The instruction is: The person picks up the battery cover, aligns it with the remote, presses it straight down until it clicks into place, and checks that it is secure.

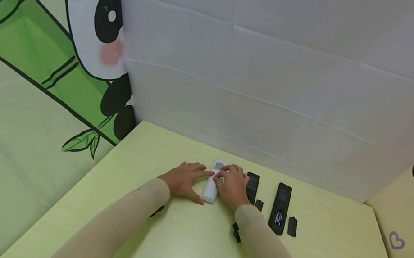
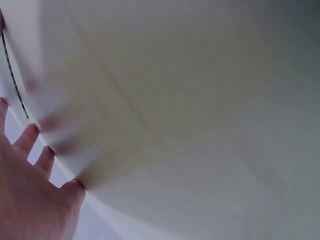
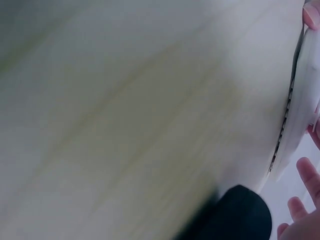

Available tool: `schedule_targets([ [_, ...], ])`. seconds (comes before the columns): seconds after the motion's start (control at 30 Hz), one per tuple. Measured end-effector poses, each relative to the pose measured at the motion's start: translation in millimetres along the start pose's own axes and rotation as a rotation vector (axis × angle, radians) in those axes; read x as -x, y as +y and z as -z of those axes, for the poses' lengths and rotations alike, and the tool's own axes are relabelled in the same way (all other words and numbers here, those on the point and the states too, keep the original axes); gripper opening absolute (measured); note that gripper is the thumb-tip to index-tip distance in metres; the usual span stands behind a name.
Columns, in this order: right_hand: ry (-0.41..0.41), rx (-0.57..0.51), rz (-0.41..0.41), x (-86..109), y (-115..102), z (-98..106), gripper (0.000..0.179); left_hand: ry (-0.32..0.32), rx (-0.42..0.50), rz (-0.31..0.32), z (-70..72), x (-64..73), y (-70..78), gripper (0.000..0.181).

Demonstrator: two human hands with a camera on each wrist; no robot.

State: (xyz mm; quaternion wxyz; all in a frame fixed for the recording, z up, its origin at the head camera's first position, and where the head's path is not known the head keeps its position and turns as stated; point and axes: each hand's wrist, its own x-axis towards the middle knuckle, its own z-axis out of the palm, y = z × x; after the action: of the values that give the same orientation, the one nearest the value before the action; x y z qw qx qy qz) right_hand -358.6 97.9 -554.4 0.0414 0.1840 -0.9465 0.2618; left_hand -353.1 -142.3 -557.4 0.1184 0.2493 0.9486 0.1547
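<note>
A white remote control (image 1: 210,192) lies back side up on the table, a printed label near its far end. My left hand (image 1: 184,179) is spread at its left side, index fingertip at the remote's edge and thumb near its lower end. From the right, my right hand (image 1: 233,187) curls over the remote's back, thumb and fingers drawn together there. In the right wrist view, a thin white battery cover (image 3: 316,116) juts from the remote at the fingertips. The left wrist view catches the left hand's fingertips (image 2: 47,152) by the table surface.
Right of the hands lies a black remote (image 1: 252,183), partly hidden by the right hand, with a small black cover (image 1: 258,205) beside it. Farther right, another black remote (image 1: 282,201) shows blue batteries (image 1: 278,217) in its bay, its cover (image 1: 292,227) alongside. A white curtain (image 1: 279,91) hangs behind.
</note>
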Motion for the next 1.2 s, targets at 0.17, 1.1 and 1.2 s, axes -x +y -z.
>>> schedule_targets([
  [0.17, 0.022, -0.008, -0.001, 0.1, 1.1, 0.6, 0.019, 0.003, 0.004, 0.004, 0.9, 0.0, 1.4, 0.114],
  [1.1, 0.039, 0.042, -0.027, 5.0, -4.5, -6.9, 0.016, -0.008, -0.02, -0.002, -2.0, 5.5, -3.0, 0.114],
  [1.2, 0.044, 0.044, -0.03, 7.0, -6.2, -7.6, 0.016, -0.011, -0.023, -0.004, -2.8, 6.0, -4.3, 0.114],
])
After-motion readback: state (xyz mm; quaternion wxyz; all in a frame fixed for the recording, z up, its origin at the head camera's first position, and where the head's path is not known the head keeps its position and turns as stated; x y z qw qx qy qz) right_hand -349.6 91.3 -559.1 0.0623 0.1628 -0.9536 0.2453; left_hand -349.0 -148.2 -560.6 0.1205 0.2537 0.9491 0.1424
